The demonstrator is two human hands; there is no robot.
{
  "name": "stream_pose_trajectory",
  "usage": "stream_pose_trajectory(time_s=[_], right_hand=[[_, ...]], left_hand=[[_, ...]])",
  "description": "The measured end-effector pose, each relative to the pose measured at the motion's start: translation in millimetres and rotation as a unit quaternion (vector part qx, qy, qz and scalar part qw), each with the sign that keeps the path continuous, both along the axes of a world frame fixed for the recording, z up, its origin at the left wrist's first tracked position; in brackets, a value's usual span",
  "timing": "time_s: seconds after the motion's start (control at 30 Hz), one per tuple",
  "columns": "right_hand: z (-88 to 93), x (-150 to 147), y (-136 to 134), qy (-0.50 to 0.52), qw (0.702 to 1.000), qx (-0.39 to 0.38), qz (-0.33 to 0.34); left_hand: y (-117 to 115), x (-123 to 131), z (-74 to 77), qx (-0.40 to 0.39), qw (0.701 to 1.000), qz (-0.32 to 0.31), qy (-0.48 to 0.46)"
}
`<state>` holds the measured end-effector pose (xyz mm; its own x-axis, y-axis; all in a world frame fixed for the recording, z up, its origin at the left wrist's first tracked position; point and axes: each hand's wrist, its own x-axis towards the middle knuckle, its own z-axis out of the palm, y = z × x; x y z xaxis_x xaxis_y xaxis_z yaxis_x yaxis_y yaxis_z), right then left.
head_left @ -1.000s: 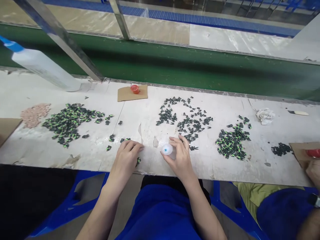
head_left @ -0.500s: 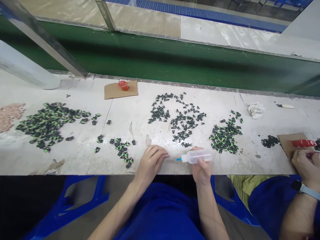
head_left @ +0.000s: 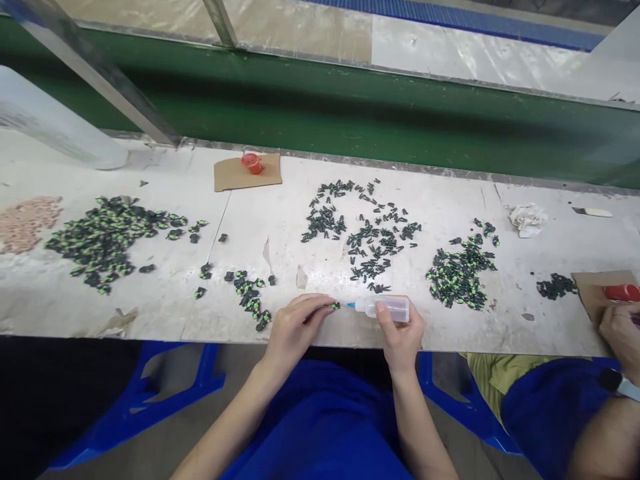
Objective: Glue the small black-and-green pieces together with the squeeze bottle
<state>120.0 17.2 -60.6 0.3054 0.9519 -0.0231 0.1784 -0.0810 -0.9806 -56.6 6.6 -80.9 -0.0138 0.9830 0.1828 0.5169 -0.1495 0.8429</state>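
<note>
Long white worktable (head_left: 150, 313) right across the middle of the frame, scuffed and peeling in spots. Behind, along the top, a dark green conveyor wall (head_left: 350, 127). Upper left, a big clear plastic bottle (head_left: 60, 130) lying on its side, well clear of both hands.

Left of centre, a broad heap of black-and-green small parts (head_left: 105, 240). Far left edge, a pale pink pile (head_left: 25, 220). Centre, a loose scatter of plain black small parts (head_left: 365, 233), and right of that a tighter black-and-green heap (head_left: 460, 273). Sorted by kind, by the look of things, each lot apart from the next.

Top centre, a brown cardboard scrap (head_left: 270, 177) under a small red cup (head_left: 251, 162), probably there to spare the table from drips. Right, a crumpled white tissue (head_left: 527, 219). Lower right corner, a co-worker's hand (head_left: 620, 330), busy at a separate spot.

Now lower centre. Left hand (head_left: 293, 330): fingers curled together, thumb and fingertips pinched tight on a tiny black-and-green part (head_left: 335, 306), low over the front edge of the table. Right hand (head_left: 403, 337): wrapped round a small clear plastic squeeze bottle (head_left: 387, 308), thumb pressed on the body. Bottle level, blue nozzle (head_left: 350, 305) pointing left, tip right at the pinched part; touching or just short, cannot tell. Held sideways, seemingly, to meet the part at the same height. Hands near, not touching. Just left of them, a small cluster of black-and-green parts (head_left: 250, 300).
</note>
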Motion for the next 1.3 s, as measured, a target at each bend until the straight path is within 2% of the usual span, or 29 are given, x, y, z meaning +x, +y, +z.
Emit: stream_pose_trajectory(time_s=[0.13, 0.33, 0.53, 1.07, 1.3], right_hand=[[-2.9, -0.9, 0.7, -0.021, 0.999, -0.015, 0.030], [-4.6, -0.9, 1.5, -0.029, 0.999, -0.026, 0.035], [-4.6, -1.8, 1.6, -0.040, 0.998, -0.020, 0.039], [-7.3, -1.3, 1.4, -0.064, 0.997, -0.024, 0.037], [-7.5, -1.2, -0.1, -0.055, 0.998, -0.029, 0.015]], left_hand=[[0.1, -0.9, 1.6, -0.002, 1.000, -0.010, 0.005], [0.0, -1.0, 1.9, -0.005, 1.000, -0.009, 0.015], [1.5, -0.6, 2.2, 0.024, 0.999, -0.016, 0.026], [0.1, -0.1, 1.2, 0.022, 0.999, -0.010, 0.022], [0.3, -0.6, 2.5, 0.008, 0.999, -0.008, 0.030]])
